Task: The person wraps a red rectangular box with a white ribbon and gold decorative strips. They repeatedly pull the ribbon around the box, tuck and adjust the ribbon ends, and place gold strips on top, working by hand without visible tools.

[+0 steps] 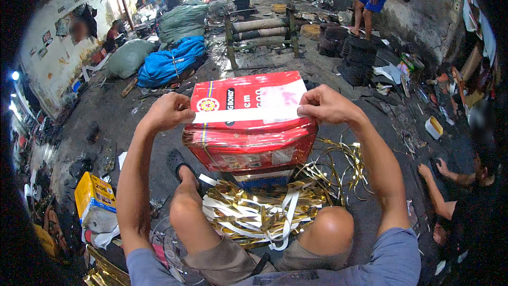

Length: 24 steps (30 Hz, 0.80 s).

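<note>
A narrow white strip (246, 115) is stretched level across the top of a red box-like tin (243, 153) in front of me. My left hand (172, 111) pinches the strip's left end between thumb and fingers. At the other end, my right hand (327, 105) grips it the same way, near the tin's right edge. Clear tape or film seems to cover parts of the tin, which rests on a smaller blue and white base (264, 181). Between my knees lies a tangled heap of gold and white strips (259, 213).
A yellow and blue tin (96, 201) stands at my left. Gold ribbon loops (341, 167) lie right of the red tin. Farther off are a blue bundle (172, 62), a frame with rolls (262, 32) and dark stacks (359, 58). Another person's arms (442, 185) reach in at right.
</note>
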### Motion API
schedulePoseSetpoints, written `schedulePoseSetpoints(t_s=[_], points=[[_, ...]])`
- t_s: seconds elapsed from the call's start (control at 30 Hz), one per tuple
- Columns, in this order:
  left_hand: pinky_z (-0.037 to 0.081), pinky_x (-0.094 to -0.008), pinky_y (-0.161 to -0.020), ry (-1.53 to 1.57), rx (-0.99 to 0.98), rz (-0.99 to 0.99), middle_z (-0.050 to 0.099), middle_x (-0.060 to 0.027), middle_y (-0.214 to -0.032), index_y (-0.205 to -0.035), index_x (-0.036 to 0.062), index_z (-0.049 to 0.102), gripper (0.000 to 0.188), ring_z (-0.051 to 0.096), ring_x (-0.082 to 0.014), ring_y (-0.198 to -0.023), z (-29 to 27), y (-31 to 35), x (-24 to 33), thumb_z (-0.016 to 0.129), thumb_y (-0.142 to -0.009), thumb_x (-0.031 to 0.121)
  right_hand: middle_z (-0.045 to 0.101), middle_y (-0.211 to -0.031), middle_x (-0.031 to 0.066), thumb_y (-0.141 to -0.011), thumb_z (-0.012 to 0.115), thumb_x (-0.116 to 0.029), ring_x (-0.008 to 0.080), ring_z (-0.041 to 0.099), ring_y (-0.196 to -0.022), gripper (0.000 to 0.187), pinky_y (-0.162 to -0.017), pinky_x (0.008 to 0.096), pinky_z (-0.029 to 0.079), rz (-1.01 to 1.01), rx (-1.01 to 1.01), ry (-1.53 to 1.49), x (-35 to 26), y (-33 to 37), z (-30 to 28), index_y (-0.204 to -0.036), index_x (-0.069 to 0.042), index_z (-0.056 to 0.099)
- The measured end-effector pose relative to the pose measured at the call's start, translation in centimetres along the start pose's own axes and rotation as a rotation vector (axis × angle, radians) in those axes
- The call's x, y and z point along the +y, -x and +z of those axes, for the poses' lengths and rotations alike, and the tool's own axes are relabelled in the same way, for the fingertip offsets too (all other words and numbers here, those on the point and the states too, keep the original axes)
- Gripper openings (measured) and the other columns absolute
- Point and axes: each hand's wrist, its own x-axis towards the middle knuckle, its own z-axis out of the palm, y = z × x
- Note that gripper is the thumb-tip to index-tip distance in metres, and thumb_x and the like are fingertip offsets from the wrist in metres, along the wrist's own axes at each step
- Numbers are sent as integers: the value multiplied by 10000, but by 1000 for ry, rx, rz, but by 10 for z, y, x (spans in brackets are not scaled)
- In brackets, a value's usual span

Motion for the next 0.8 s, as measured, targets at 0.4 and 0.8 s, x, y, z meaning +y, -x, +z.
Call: schedulePoseSetpoints(t_s=[0.4,0.8], points=[[577,-361,-763,646,179,340,746,-167,-1005,-1262,20,664,454,709,-218,-817,159,-99,165,801,-859,180,780,-965,135,-818,806,-277,329,760,-875,250,-820,444,587,-32,457,425,14,-23,23,-996,-106,764],[551,-394,-739,599,444,419,706,-150,-898,-923,11,784,131,694,-285,-805,184,-98,169,779,-853,122,678,-992,106,-910,741,-291,327,709,-904,206,-806,452,581,-332,412,687,19,1,18,-969,-98,781]])
